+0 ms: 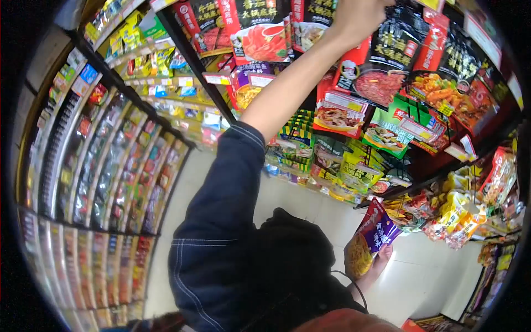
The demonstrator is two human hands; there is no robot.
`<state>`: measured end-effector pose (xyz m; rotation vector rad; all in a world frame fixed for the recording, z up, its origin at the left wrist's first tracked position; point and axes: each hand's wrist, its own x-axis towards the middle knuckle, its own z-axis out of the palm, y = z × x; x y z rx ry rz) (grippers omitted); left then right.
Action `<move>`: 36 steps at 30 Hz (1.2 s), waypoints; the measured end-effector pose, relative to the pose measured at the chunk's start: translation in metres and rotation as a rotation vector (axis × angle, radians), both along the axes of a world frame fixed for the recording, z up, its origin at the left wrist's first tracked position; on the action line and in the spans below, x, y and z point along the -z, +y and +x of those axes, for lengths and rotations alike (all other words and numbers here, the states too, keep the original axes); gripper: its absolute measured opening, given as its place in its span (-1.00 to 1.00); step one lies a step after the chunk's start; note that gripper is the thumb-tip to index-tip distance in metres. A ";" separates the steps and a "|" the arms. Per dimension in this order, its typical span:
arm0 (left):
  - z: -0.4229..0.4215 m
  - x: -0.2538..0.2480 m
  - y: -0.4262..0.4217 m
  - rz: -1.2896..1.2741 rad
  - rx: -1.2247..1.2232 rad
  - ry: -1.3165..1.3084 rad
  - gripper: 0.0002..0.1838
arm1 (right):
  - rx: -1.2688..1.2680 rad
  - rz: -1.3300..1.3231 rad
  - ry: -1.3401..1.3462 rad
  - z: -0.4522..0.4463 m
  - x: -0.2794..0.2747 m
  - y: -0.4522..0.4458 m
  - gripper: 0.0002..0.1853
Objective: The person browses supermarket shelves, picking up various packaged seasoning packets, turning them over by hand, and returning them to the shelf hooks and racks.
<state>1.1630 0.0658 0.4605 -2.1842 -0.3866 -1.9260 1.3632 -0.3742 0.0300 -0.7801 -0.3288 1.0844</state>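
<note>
The left sleeve looms; right hand holds a purple pouch.

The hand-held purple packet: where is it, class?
In the head view, the purple packet is in the right hand, right of centre and low in the picture, left of the yellow-and-white bags.

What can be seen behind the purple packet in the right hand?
Pale floor shows to either side, and shelf packets show past its upper right edge. Whatever lies directly behind the purple packet and the right hand is covered.
</note>
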 end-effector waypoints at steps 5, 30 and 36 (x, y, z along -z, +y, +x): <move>-0.001 -0.006 -0.013 -0.270 0.167 -0.020 -0.77 | -0.081 -0.024 -0.020 0.000 -0.002 0.011 -0.55; 0.003 -0.033 -0.022 -0.145 0.166 -0.034 -0.74 | -0.031 -0.068 -0.074 -0.011 -0.005 0.008 -0.71; 0.008 -0.023 -0.020 -0.162 0.095 -0.050 -0.64 | -0.052 -0.054 -0.056 -0.015 -0.012 0.015 -0.66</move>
